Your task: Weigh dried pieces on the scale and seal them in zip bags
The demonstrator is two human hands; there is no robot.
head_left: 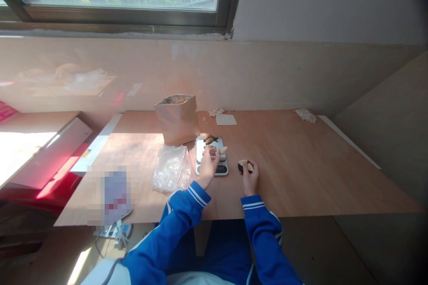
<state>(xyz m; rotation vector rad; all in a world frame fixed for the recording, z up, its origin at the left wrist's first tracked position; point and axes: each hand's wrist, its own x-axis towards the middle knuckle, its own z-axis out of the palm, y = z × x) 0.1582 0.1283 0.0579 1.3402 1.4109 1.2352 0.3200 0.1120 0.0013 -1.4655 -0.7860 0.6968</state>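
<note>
- Curling half-closed above the kitchen scale (199, 153), the left hand (211, 160) is bringing its fingers together beside a pale piece (224, 149); whether it is gripping that piece, I cannot tell.
- The right hand (251, 174) is pinching a dark-edged pale piece (245, 166) between thumb and fingers, just right of the scale.
- The scale is lying left of the right hand, its long axis running away from the person and its display facing them; the left hand is being the nearer one.
- Brown pieces (210, 138) are resting at the scale's far end.
- A clear plastic bag (169, 170) is lying just left; an open brown bag (177, 122) is standing behind it.
- Farther out, white paper (226, 120) is lying on the table (301, 178).
</note>
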